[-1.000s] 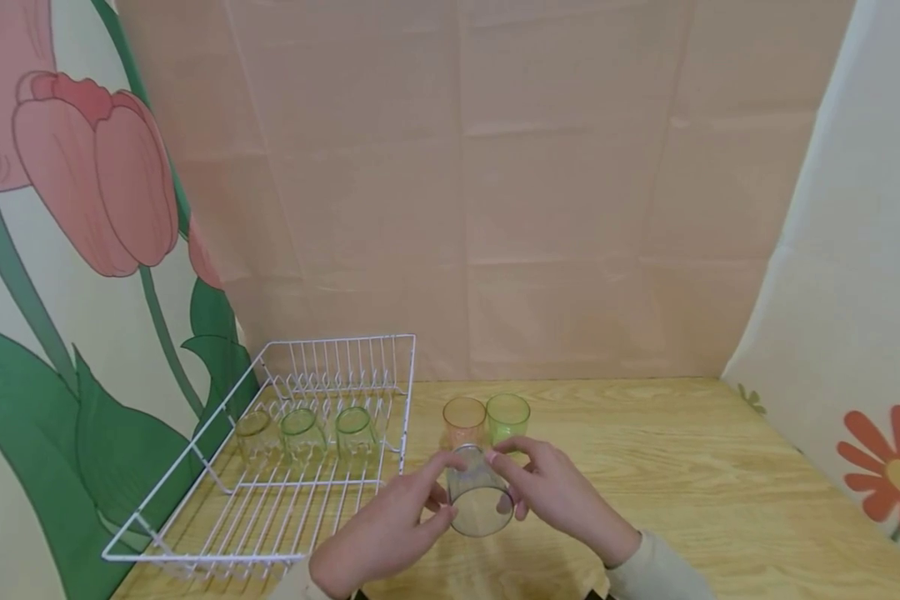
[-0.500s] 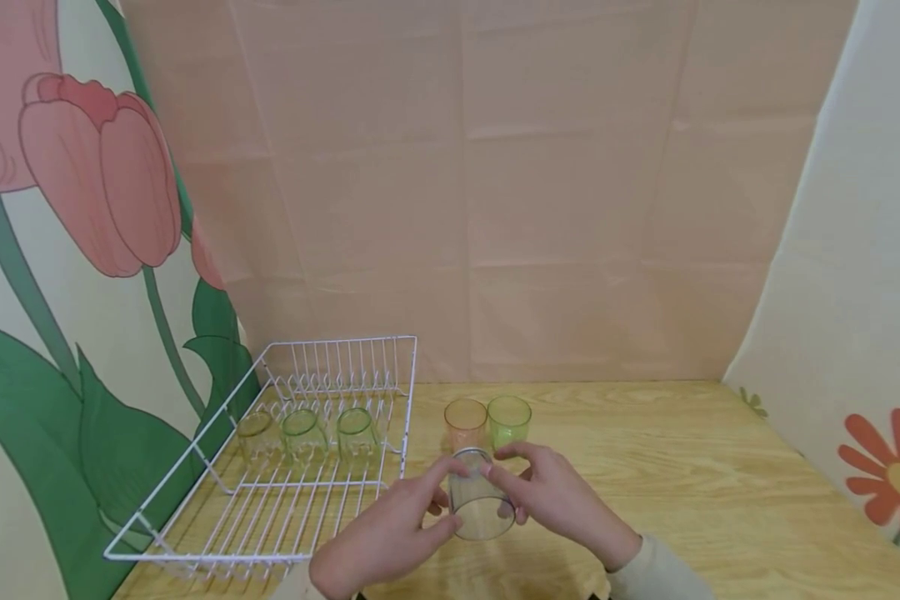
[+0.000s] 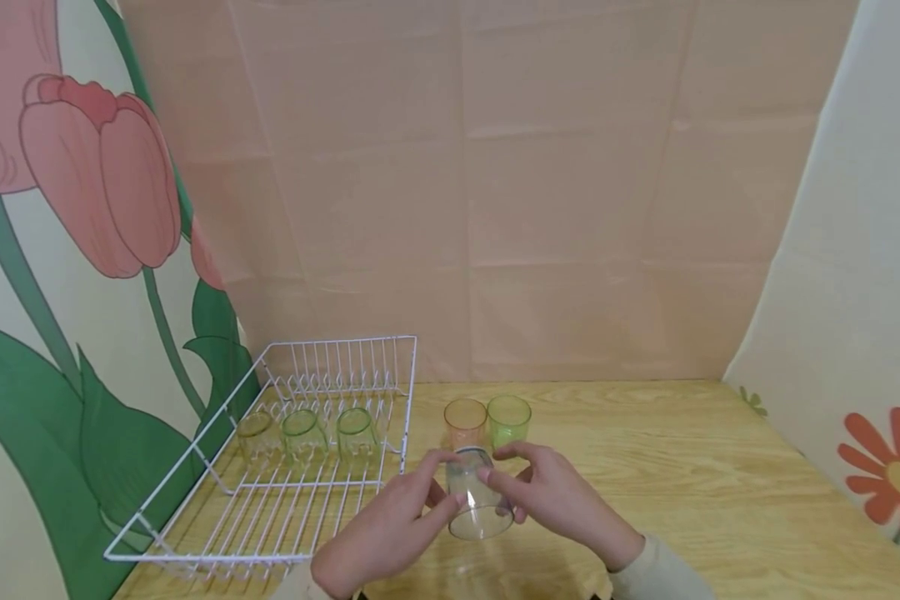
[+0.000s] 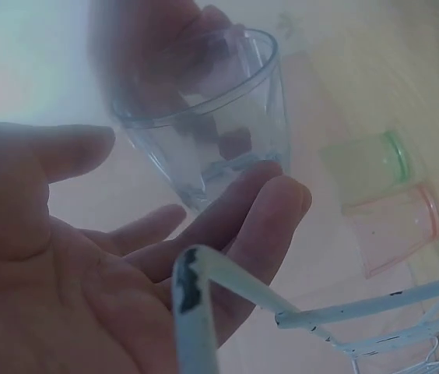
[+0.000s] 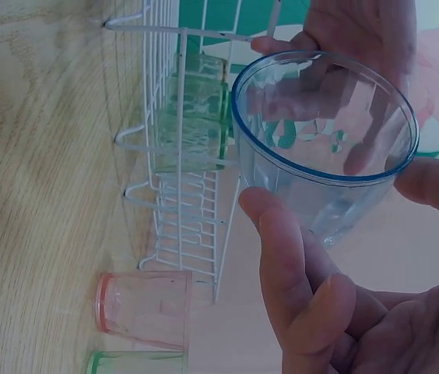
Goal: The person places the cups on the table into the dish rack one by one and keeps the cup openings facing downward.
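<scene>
A clear drinking glass point(image 3: 482, 522) is held between both hands above the table, its wide mouth tilted toward the person in the head view. My left hand point(image 3: 397, 518) has its thumb at the glass's side and its index finger up by the narrow base. From the other side my right hand point(image 3: 558, 496) grips the glass, thumb against its wall. In the right wrist view a bluish rim point(image 5: 324, 173) shows, with the right thumb and fingers round it. Behind the glass in the head view stand an orange-pink glass point(image 3: 465, 421) and a green glass point(image 3: 509, 417).
A white wire dish rack point(image 3: 270, 483) stands on the left, with a yellowish glass point(image 3: 257, 440) and two green glasses point(image 3: 303, 433) in it. Its corner rail point(image 4: 243, 284) crosses in front of the left hand in the left wrist view. The wood-patterned table point(image 3: 682, 483) extends right.
The left thumb has slid up the glass's side, away from the mouth's rim. Both hands and the glass otherwise stay in nearly the same place.
</scene>
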The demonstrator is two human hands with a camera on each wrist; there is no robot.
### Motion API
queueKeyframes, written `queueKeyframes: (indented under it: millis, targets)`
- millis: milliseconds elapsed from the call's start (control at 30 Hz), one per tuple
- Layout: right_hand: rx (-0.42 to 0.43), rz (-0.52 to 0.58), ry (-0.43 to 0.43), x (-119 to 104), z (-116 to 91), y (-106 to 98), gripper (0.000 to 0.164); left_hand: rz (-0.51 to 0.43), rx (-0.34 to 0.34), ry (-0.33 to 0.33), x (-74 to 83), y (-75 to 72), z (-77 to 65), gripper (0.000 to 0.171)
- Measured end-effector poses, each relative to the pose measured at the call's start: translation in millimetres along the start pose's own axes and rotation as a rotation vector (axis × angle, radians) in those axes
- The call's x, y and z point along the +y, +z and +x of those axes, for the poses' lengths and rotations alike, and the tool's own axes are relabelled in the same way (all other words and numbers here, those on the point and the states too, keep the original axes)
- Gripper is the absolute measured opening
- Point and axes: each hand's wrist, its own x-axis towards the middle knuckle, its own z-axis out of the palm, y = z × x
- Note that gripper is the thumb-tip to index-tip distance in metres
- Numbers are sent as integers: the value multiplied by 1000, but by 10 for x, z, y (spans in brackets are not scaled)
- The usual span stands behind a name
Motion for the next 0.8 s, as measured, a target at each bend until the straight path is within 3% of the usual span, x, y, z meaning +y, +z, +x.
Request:
queueKeyframes:
  millis: [267, 800]
  targets:
    - [3, -14, -11, -5, -7, 6, 68, 19, 18, -25, -25, 7, 13, 61]
    - [8, 1, -24, 5, 16, 2, 62, 7, 42, 9, -37, 11, 11, 59]
